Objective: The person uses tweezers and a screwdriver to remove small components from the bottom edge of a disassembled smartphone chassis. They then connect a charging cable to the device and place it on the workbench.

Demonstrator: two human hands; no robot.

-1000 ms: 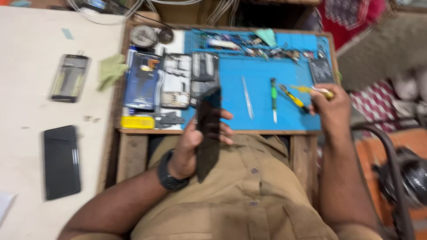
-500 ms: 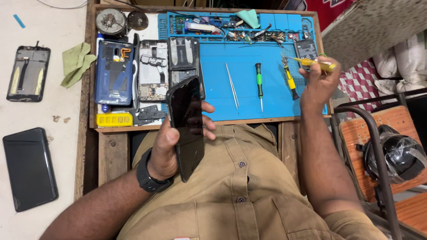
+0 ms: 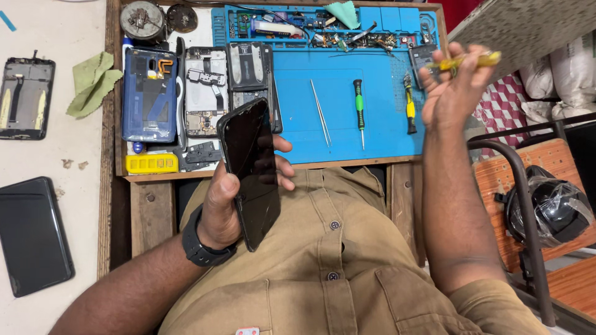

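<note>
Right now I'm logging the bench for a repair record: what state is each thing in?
Black phone: gripped in left hand, screen dark.
Yellow tool: held raised in right hand.
Blue phone: back off, lying flat.
Green screwdriver: lying loose on blue mat.
Tweezers: lying loose.

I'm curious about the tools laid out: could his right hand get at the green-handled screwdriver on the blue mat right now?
Probably not at once: the right hand is near the green-handled screwdriver with open mat between, but already holds a yellow tool.
</note>
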